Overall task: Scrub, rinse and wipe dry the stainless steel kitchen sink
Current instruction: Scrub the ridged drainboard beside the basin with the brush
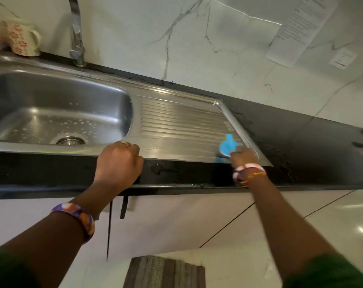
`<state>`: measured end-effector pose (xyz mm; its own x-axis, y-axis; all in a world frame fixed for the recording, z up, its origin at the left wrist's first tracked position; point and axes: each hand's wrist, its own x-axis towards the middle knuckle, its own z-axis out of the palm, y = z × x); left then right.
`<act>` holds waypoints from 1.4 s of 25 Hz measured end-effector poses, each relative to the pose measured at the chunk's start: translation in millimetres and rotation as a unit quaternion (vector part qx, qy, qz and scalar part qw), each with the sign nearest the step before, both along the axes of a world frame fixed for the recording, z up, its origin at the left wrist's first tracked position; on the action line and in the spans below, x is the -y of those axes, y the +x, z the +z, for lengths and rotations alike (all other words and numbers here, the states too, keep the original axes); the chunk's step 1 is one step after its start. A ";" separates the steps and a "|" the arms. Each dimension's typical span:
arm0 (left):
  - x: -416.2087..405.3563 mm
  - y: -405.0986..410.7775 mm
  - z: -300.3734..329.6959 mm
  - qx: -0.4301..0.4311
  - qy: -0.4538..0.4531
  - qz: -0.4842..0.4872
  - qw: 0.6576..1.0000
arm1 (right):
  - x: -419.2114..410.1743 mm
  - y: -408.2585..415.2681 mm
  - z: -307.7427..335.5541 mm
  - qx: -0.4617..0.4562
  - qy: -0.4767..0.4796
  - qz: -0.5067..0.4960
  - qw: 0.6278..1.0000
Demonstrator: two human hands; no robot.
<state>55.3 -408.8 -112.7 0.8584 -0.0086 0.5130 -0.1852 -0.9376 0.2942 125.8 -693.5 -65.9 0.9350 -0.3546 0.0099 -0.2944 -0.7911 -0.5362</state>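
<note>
A printed sheet [301, 28] hangs on the wall, its text too blurred to read. The steel sink [57, 104] sits in the black table [301, 142], soap spots in its basin. The right hand [243, 155] grips a blue scrubber [228, 146], motion-blurred, on the drainboard's near edge. The left hand [119, 163], fingers curled and holding nothing, rests on the sink's front rim. A flowered mug [22, 38] stands cut off at left.

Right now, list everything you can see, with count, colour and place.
sink: one, steel, in counter, suds in basin
drainboard: one, steel, right of basin
tap: one, chrome, behind basin
mug: one, cream, red flowers, far left
counter: one, black, wet
paper: one, white, on wall
mat: one, grey, floor
scrubber: one, blue, on drainboard
left hand: curled, on sink's front edge
right hand: grips scrubber
</note>
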 end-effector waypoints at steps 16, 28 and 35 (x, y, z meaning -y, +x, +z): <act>3.0 6.8 -6.3 -0.017 -0.015 0.010 1.000 | -14.5 1.3 1.7 0.003 -0.047 0.027 0.999; 1.7 6.7 -8.2 -0.004 0.016 0.030 0.999 | 53.5 5.5 22.7 -0.026 0.263 -0.080 0.961; -0.1 8.8 -9.5 -0.009 0.017 0.033 0.999 | -78.9 -2.4 -10.3 -0.091 0.266 0.152 0.947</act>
